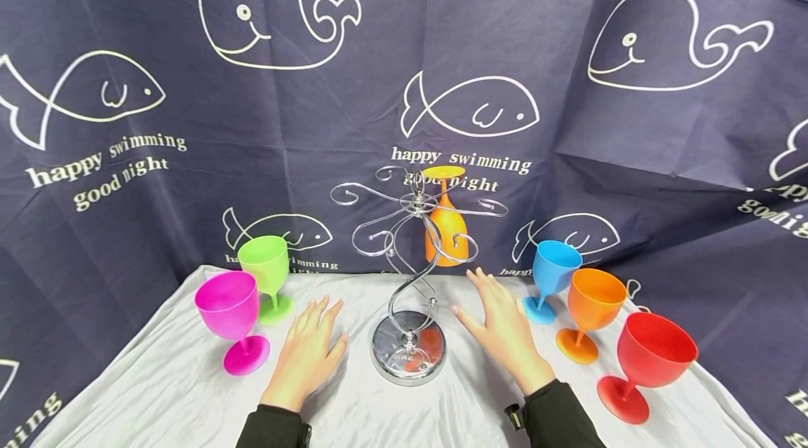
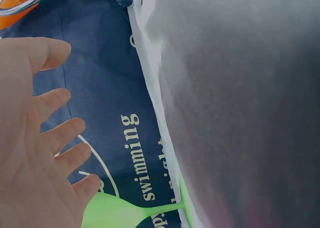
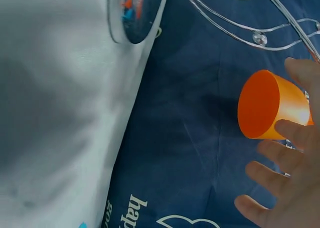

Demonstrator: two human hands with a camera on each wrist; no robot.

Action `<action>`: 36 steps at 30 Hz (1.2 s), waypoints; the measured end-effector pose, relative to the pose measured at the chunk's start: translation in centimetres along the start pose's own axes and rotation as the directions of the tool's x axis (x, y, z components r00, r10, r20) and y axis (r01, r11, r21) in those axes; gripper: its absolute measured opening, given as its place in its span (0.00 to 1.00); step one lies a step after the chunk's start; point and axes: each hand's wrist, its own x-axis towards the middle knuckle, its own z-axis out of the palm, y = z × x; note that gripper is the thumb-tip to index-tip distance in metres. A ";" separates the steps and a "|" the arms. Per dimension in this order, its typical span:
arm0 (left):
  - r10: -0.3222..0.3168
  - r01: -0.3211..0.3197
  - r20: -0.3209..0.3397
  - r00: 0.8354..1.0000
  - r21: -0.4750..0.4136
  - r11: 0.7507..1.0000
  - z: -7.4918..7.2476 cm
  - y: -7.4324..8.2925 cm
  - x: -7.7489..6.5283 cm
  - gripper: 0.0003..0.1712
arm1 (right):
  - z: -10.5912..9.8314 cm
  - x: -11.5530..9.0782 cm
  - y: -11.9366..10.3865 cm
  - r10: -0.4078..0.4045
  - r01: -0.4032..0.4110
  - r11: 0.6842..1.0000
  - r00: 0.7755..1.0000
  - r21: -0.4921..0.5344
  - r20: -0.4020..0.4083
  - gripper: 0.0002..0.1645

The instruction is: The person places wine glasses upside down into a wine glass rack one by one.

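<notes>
A chrome wine glass rack (image 1: 416, 280) with curling wire arms stands upright on a round base in the middle of the table. Upside down from one of its rear arms hangs a yellow-orange goblet (image 1: 447, 231). My left hand (image 1: 307, 350), fingers spread and holding nothing, is left of the rack's base, near a green goblet (image 1: 265, 266) and a magenta goblet (image 1: 229, 308). On the other side, my right hand (image 1: 501, 329) has its fingers extended and nothing in its grasp. In the right wrist view the hanging goblet (image 3: 260, 106) appears beyond those fingers.
Along the right side stand a blue goblet (image 1: 554, 269), an orange goblet (image 1: 593, 301) and a red goblet (image 1: 653, 350), all upright. A white cloth (image 1: 170, 399) covers the table. Behind it hangs a dark blue curtain (image 1: 353, 118) with whale and fish outlines.
</notes>
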 end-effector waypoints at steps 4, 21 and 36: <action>-0.006 0.006 0.014 1.000 0.001 1.000 0.0 0.1 0.0 0.32 | 0.3 -1.0 0.2 0.009 -0.008 0.999 1.000 -0.043 0.029 0.45; -0.006 0.005 0.032 0.999 0.001 1.000 0.2 0.2 0.0 0.32 | 1.9 -3.5 0.3 -0.040 0.040 0.992 0.999 -0.122 0.004 0.45; -0.007 0.006 0.078 0.997 0.009 1.000 -0.1 0.1 0.0 0.29 | 2.4 -3.7 0.5 0.058 -0.052 0.986 0.998 -0.161 0.032 0.47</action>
